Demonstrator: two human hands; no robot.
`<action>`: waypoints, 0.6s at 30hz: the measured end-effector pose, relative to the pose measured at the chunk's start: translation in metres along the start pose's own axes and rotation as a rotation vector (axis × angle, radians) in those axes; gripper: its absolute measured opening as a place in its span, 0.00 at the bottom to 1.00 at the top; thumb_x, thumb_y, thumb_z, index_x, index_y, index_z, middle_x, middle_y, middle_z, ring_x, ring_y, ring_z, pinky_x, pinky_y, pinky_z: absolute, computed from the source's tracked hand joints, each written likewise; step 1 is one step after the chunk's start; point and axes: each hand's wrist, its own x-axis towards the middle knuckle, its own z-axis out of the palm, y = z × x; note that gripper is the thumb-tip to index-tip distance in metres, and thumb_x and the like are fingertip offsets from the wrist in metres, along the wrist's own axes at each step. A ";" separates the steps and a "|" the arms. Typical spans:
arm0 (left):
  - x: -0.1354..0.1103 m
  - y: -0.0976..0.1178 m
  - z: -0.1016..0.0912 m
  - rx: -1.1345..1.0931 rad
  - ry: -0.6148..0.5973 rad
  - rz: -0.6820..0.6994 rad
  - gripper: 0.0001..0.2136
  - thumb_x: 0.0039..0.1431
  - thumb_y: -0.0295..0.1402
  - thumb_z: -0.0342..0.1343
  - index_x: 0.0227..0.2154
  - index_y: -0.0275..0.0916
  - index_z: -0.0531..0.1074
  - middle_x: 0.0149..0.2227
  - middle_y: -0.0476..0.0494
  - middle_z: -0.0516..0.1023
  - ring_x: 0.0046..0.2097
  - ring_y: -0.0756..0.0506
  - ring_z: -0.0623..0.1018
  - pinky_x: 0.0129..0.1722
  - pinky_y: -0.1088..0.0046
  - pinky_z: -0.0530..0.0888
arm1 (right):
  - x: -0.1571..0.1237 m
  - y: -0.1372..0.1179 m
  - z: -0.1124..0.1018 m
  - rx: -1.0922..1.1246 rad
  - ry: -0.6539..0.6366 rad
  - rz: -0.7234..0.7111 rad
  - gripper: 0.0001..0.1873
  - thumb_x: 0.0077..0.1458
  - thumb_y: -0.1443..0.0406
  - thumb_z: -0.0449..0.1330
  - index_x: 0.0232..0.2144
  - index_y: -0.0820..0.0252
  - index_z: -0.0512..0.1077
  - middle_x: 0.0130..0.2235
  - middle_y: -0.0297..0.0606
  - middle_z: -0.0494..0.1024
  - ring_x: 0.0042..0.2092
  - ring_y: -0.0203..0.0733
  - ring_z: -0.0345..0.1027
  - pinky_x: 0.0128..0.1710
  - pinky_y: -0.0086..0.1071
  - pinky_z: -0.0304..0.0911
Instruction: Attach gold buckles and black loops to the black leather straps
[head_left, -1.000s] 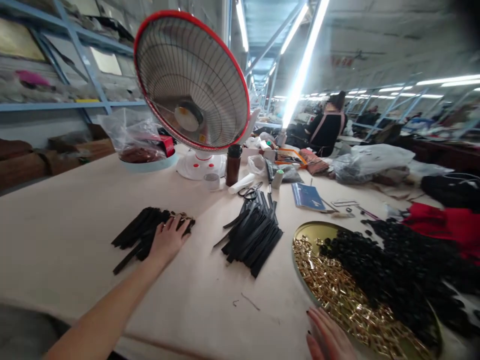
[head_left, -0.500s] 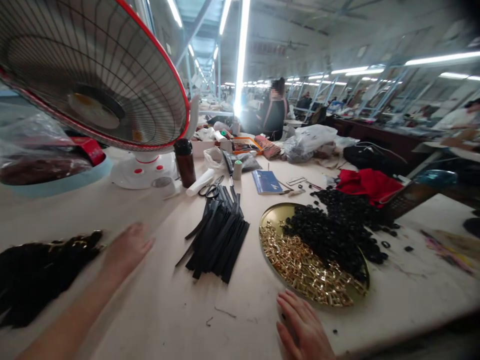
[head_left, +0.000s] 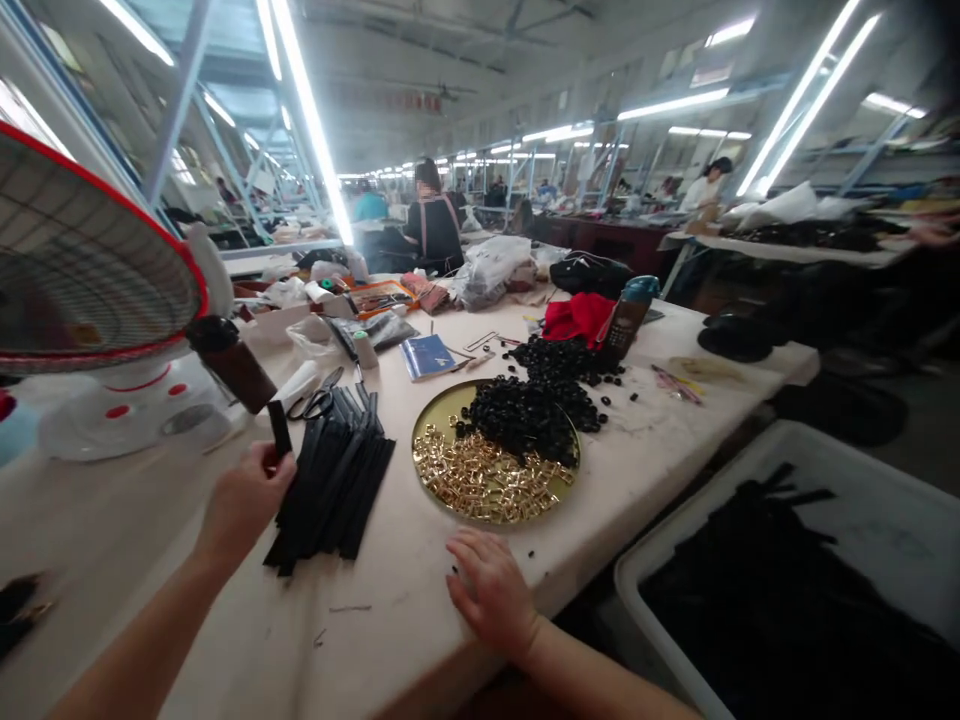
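Note:
My left hand (head_left: pixel 246 495) is closed, pinching one black strip (head_left: pixel 280 428) upright between thumb and fingers. Just below and to its right lies a pile of similar black strips (head_left: pixel 337 480). My right hand (head_left: pixel 491 585) rests low over the table edge, fingers loosely stretched and thumb apart. A tiny dark piece (head_left: pixel 454 569) shows at the gap by its thumb; whether the hand touches it, I cannot tell. Beyond that hand stands a round gold tray (head_left: pixel 421 420) with gold buckles (head_left: pixel 487 480) in front and black rings (head_left: pixel 517 415) behind, spilling onto the table.
A red-rimmed fan (head_left: pixel 97 270) and a brown bottle (head_left: pixel 232 365) stand at left. Scissors (head_left: pixel 319 400), a blue booklet (head_left: pixel 427 357), red cloth (head_left: pixel 577 318) and a dark tumbler (head_left: pixel 628 320) lie or stand farther back. A white bin (head_left: pixel 810 450) holds black strips at right. People sit beyond.
My view has swung right, bringing the white bin into sight. My left hand has gone from the bare table to the strip pile and taken hold of one strip. The right hand stays near the tray.

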 end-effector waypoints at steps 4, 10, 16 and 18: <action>-0.072 0.076 0.016 -0.838 -0.249 -0.164 0.15 0.46 0.41 0.54 0.33 0.35 0.64 0.28 0.46 0.74 0.28 0.45 0.76 0.25 0.72 0.71 | -0.007 0.007 0.002 0.316 0.111 0.115 0.23 0.55 0.61 0.50 0.53 0.59 0.56 0.41 0.42 0.73 0.40 0.43 0.67 0.42 0.38 0.60; -0.158 0.118 0.044 -1.227 -0.363 -0.324 0.14 0.44 0.38 0.60 0.30 0.36 0.66 0.28 0.47 0.75 0.34 0.45 0.77 0.33 0.71 0.73 | -0.019 0.023 -0.035 0.830 0.152 0.492 0.12 0.55 0.57 0.48 0.26 0.59 0.62 0.23 0.30 0.63 0.25 0.34 0.57 0.26 0.27 0.55; -0.173 0.129 0.017 -1.316 -1.003 -0.321 0.13 0.47 0.40 0.59 0.33 0.37 0.71 0.42 0.41 0.76 0.42 0.44 0.75 0.42 0.70 0.70 | -0.023 0.037 -0.081 0.958 -0.089 0.517 0.08 0.47 0.63 0.52 0.19 0.60 0.60 0.18 0.27 0.60 0.21 0.31 0.51 0.23 0.26 0.50; -0.173 0.137 0.024 -1.265 -1.175 -0.324 0.16 0.51 0.43 0.55 0.40 0.39 0.70 0.42 0.41 0.75 0.38 0.46 0.76 0.37 0.71 0.71 | -0.017 0.032 -0.082 0.877 -0.159 0.476 0.08 0.46 0.66 0.53 0.18 0.61 0.61 0.18 0.27 0.59 0.21 0.30 0.51 0.22 0.25 0.48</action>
